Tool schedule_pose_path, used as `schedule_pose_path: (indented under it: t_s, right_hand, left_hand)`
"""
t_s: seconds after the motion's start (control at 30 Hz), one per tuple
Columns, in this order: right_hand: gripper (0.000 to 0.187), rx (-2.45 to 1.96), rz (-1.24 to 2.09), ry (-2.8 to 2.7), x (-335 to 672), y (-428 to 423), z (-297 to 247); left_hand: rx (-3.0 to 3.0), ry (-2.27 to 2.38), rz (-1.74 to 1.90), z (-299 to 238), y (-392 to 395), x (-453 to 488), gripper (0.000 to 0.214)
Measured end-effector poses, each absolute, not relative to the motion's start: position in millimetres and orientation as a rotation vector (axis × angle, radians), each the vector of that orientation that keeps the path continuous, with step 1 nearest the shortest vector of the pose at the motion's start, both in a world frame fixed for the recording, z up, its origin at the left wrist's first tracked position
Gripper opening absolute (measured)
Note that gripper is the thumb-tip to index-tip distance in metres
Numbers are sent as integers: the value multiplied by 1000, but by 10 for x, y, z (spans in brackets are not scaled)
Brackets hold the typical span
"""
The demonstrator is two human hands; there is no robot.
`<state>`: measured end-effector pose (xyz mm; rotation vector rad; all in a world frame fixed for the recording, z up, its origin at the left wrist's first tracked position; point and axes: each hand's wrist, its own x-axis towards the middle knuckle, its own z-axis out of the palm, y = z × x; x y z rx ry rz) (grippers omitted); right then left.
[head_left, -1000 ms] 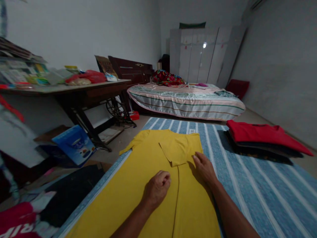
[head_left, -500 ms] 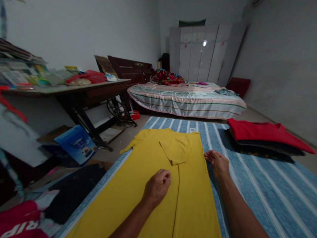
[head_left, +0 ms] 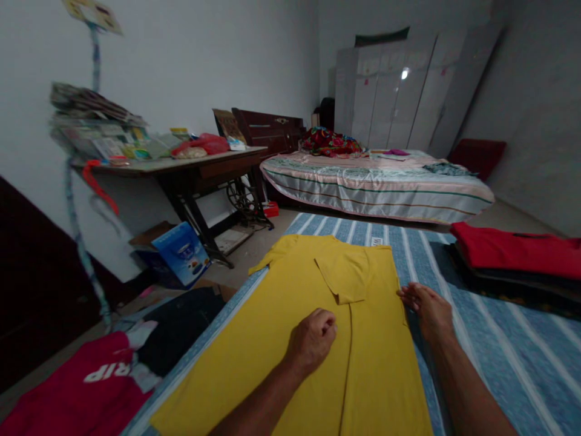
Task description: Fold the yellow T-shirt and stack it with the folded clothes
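Observation:
A yellow short-sleeved shirt (head_left: 281, 309) lies spread on a blue-and-white striped bedsheet (head_left: 490, 369), one side folded inward so that its sleeve lies across the body. My left hand (head_left: 313, 339) is curled into a loose fist above the shirt's middle, left of the fold line. Nothing shows between its fingers. At the shirt's folded right edge is my right hand (head_left: 429, 309), its fingers bent together with the tips at the cloth, in what looks like a pinch.
A stack of folded clothes with a red garment (head_left: 517, 248) on top sits to the right. Farther back are a bed (head_left: 372, 188) and wardrobe (head_left: 390, 103). On the left are a cluttered sewing-machine table (head_left: 209, 162), a blue box (head_left: 184, 254) and a pink garment (head_left: 91, 381).
The view has swung left, so everything appears farther right. Both hands keep nearly the same places relative to the shirt, with the right fingertips still at its edge.

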<state>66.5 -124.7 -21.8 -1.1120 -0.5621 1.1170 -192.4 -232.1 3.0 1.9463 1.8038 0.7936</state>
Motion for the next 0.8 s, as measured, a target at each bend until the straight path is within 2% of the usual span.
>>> schedule_pose_path:
  t_s: [0.8]
  right_hand:
    - [25,-1118,1107,-569,672,-1260,-222]
  left_hand:
    - [1931,1800,807,-2,-2338,-1914,11]
